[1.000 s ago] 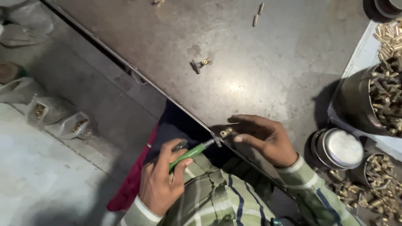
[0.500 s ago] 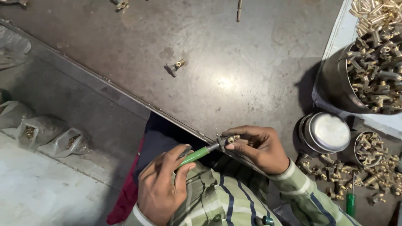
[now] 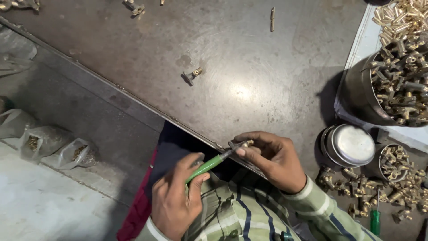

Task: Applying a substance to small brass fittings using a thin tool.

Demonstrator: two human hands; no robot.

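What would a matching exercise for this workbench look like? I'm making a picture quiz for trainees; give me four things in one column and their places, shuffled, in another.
Things:
1. green-handled screwdriver
2. small brass fitting
3. round metal lid
4. lone fitting

Places:
A. lying by itself out on the dark tabletop
B. pinched in the right hand at the table edge
C. gripped in the left hand, tip toward the other hand
D. beside the large pot of brass parts, right of the hands

Pairs: 1-C, 2-B, 3-D, 4-A
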